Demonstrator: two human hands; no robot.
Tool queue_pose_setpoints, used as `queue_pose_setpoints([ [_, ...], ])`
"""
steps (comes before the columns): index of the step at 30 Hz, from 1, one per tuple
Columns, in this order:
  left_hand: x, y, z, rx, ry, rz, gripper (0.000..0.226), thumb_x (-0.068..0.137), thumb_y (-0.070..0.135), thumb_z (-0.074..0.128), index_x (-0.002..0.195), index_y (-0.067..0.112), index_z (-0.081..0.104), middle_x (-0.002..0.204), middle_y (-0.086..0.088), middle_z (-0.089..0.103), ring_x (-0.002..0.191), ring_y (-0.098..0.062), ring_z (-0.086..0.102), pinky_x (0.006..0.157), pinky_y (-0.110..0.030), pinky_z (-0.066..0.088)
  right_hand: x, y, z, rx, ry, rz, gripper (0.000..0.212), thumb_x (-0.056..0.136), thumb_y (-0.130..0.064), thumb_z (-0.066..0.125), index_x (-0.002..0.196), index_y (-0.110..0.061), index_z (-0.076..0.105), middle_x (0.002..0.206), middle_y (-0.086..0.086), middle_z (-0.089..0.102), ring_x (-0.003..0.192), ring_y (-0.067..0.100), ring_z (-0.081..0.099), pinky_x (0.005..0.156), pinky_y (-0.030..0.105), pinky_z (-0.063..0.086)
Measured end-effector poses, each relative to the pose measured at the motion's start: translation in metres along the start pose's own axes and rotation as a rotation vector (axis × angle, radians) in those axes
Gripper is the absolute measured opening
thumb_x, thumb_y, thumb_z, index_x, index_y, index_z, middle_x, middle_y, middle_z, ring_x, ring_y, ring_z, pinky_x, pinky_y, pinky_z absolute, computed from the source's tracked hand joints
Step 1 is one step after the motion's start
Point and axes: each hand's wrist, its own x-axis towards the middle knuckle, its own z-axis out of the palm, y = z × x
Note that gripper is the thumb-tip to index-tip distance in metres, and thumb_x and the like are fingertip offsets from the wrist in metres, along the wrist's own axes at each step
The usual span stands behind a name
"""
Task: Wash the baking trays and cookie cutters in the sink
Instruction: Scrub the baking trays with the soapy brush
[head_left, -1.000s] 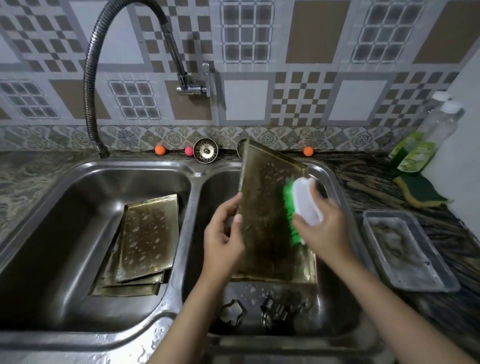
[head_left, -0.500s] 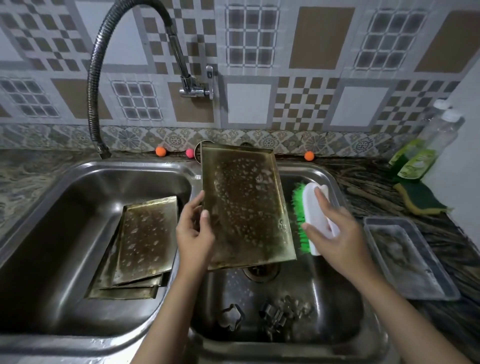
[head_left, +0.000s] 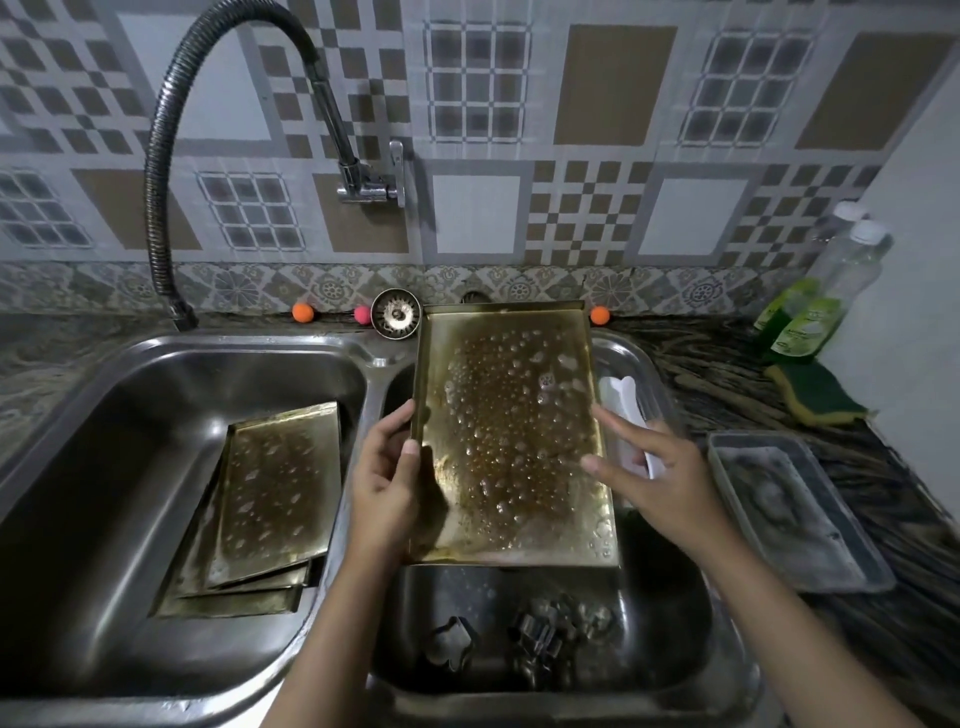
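Wet baking tray (head_left: 511, 436) held over the right sink basin (head_left: 670, 649), tilted up toward the camera. Left hand (head_left: 387, 480) grips its left edge, thumb on the face. Right hand (head_left: 652, 475) at the tray's right edge, fingers spread and relaxed, holding nothing. White brush (head_left: 626, 410) just behind that hand. Cookie cutters (head_left: 545, 636) in the basin below. More trays (head_left: 270, 499) stacked in the left basin.

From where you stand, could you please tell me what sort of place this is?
Most likely a home kitchen: a steel double sink set in a stone counter, a hose tap on a patterned tile wall, and dish soap bottles beside a sponge.
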Motion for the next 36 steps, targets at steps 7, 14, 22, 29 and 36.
queue_pose_setpoints([
  [7,-0.004,-0.014,0.015,0.209,-0.173,-0.091,0.028,0.097,0.013,0.048,0.12,0.028,0.052,0.117,0.01,0.061,0.109,-0.002,0.056,0.103,-0.034,0.043,-0.002,0.005,0.004,0.075,0.052,-0.024,0.057,0.081,0.0,0.069,0.115,-0.046,0.065,0.125,-0.003,0.064,0.123,0.012,0.055,0.102,0.018,0.039],
  [14,-0.018,0.028,0.053,0.383,-0.522,-0.041,0.069,0.082,0.06,0.047,0.142,0.028,0.039,0.142,0.009,0.045,0.13,-0.002,0.042,0.11,-0.036,0.038,-0.003,0.005,0.017,-0.154,0.096,-0.045,0.057,0.082,-0.005,0.068,0.116,-0.05,0.058,0.085,0.005,0.049,0.078,0.006,0.057,0.069,0.003,0.039],
  [22,-0.029,0.039,0.077,0.186,-0.596,-0.213,0.084,0.088,0.053,0.05,0.151,0.023,0.003,0.143,0.028,0.023,0.127,0.019,0.028,0.103,-0.009,0.03,0.005,0.007,0.024,0.236,0.005,0.099,0.042,0.098,-0.008,0.048,0.121,-0.042,0.054,0.119,-0.011,0.06,0.102,-0.005,0.057,0.084,0.013,0.048],
  [29,-0.037,0.012,0.059,0.043,-0.509,-0.203,0.058,0.093,-0.001,0.049,0.142,0.025,0.035,0.138,0.013,0.045,0.119,0.011,0.048,0.096,-0.013,0.042,0.014,0.02,0.013,0.164,-0.084,0.092,0.059,0.095,-0.003,0.052,0.145,-0.028,0.033,0.125,-0.023,0.052,0.109,-0.014,0.049,0.1,0.016,0.039],
  [36,-0.039,0.007,0.056,-0.04,-0.368,-0.118,0.057,0.082,0.005,0.047,0.136,0.024,0.044,0.14,0.008,0.05,0.13,-0.003,0.045,0.105,-0.021,0.039,0.014,0.008,0.031,-0.077,0.114,-0.007,0.087,0.074,-0.024,0.081,0.146,-0.028,0.033,0.095,-0.02,0.049,0.08,-0.006,0.046,0.072,0.005,0.039],
])
